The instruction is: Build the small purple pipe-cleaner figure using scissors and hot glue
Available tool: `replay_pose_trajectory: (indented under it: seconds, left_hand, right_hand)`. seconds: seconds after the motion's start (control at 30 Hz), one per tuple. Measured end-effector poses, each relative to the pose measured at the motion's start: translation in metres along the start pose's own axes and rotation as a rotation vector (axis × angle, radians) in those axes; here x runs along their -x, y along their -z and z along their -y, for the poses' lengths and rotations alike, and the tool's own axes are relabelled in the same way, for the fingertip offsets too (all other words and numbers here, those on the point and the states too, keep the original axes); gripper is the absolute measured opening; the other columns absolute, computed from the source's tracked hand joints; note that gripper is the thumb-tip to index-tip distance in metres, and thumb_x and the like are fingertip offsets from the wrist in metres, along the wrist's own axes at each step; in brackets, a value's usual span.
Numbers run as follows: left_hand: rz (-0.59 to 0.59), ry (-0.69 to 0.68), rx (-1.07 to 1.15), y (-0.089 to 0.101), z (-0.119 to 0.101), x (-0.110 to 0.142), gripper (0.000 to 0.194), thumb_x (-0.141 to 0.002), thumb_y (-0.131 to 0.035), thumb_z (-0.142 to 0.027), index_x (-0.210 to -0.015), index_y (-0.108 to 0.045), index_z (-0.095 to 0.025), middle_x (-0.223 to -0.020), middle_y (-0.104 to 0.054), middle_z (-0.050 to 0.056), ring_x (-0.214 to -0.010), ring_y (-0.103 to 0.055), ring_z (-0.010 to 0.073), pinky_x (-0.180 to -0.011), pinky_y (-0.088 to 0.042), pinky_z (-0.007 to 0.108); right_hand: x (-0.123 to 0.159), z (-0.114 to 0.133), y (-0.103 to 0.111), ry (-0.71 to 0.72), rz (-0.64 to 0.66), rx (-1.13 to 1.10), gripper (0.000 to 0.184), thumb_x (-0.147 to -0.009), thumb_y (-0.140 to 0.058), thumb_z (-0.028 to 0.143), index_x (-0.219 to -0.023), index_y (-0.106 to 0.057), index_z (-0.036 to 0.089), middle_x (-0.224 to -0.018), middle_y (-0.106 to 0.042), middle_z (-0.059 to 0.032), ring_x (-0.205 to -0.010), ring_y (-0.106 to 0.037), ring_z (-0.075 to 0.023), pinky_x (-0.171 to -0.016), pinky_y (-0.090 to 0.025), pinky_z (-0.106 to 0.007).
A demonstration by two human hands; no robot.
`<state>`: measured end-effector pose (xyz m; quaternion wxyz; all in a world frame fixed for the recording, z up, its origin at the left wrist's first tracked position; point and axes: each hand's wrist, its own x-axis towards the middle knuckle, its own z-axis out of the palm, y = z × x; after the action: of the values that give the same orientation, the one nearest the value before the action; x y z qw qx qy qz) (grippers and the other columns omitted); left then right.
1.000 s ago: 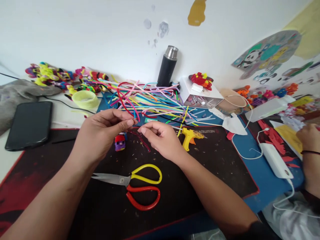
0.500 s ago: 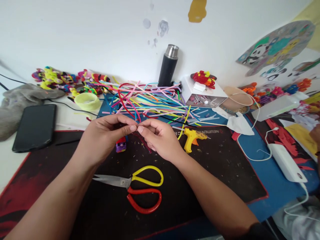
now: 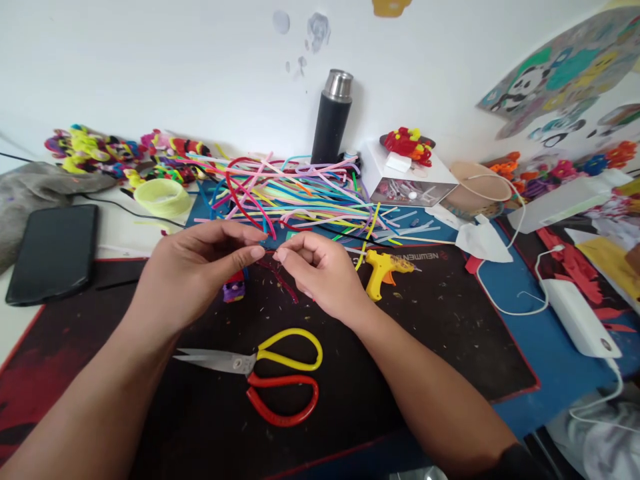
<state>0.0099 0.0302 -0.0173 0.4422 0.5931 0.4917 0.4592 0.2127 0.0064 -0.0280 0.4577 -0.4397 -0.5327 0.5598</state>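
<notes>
My left hand (image 3: 193, 267) hovers over the mat with its thumb and forefinger a little apart, and nothing shows between them. Close beside it, my right hand (image 3: 325, 273) is closed in a pinch. A tiny dark bit shows at those fingertips, too small to name. Below the hands on the mat lie dark red pipe cleaners (image 3: 285, 285). A small purple and red pipe-cleaner figure (image 3: 234, 288) sits partly behind my left hand. Nearer to me rest scissors (image 3: 240, 363) with yellow and red handles, blades pointing left. To the right of my right hand lies a yellow glue gun (image 3: 383, 270).
A heap of coloured pipe cleaners (image 3: 295, 193) spreads behind the hands. Behind it stands a black flask (image 3: 331, 123), with a white box (image 3: 405, 180) to its right. A phone (image 3: 53, 253) lies at left, a white power strip (image 3: 580, 317) with its cable at right.
The fingertips, touching before, have come apart, my left hand drawing left. The small bit stays at my right fingertips. The whole view has shifted slightly.
</notes>
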Motion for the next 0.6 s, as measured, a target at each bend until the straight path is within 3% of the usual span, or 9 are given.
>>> replay_pose_trajectory:
  seconds: [0.17,0.27,0.6]
  left_hand:
    - [-0.023,-0.267,-0.328,-0.0013,-0.0032,0.0056,0.005,-0.092,-0.084,-0.037,-0.093,-0.087,-0.033,-0.093,-0.087,-0.003,-0.086,-0.078,0.0213,-0.080,-0.058,0.033]
    - [0.015,-0.384,-0.422,-0.0028,-0.0064,0.0075,0.009,-0.099,-0.078,-0.034,-0.095,-0.086,-0.035,-0.097,-0.087,-0.002,-0.088,-0.079,0.0231,-0.085,-0.060,0.036]
    - [0.003,-0.497,-0.487,-0.0029,-0.0060,0.0074,0.011,-0.100,-0.077,-0.030,-0.095,-0.087,-0.035,-0.097,-0.088,0.001,-0.091,-0.080,0.0255,-0.090,-0.058,0.037]
  right_hand:
    - [0.0006,-0.0041,0.0010,-0.016,-0.024,-0.028,0.030,-0.094,-0.082,0.048,-0.090,-0.067,0.023,-0.062,-0.052,0.0087,-0.051,-0.044,-0.0102,-0.047,-0.032,-0.025]
    - [0.0010,-0.0059,0.0008,-0.010,-0.039,0.003,0.030,-0.095,-0.081,0.049,-0.091,-0.067,0.023,-0.063,-0.053,0.0085,-0.053,-0.046,-0.0106,-0.049,-0.034,-0.025]
    - [0.0044,-0.0027,-0.0019,0.103,-0.116,0.253,0.016,-0.099,-0.070,0.037,-0.090,-0.067,0.024,-0.064,-0.054,0.0064,-0.058,-0.048,-0.0134,-0.058,-0.038,-0.029]
